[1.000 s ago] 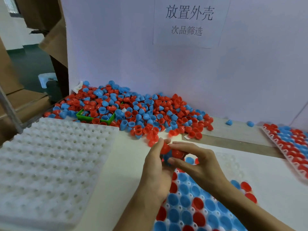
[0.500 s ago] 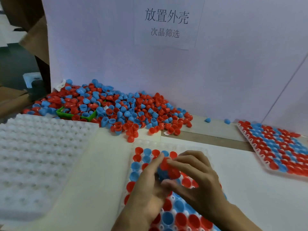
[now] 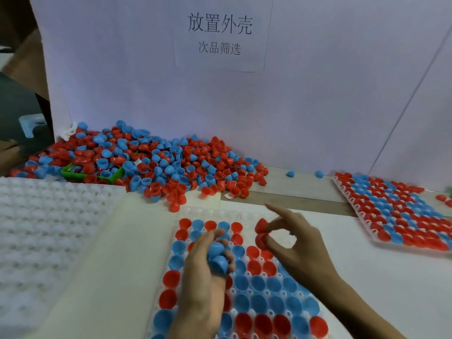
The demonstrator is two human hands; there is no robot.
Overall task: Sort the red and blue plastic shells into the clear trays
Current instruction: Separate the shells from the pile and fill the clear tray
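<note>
Fingertips (image 3: 270, 241) of the right hand (image 3: 297, 243) are pinching two red shells (image 3: 261, 232) just above an empty pocket of the clear tray (image 3: 247, 212). Left hand (image 3: 208, 272) is cupping blue shells (image 3: 217, 255) in curled fingers. Each shell is probably best seated open side up, one at a time.

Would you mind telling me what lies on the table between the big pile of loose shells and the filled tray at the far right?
In the head view, two loose blue shells lie between the pile and the filled tray; otherwise only table.
</note>
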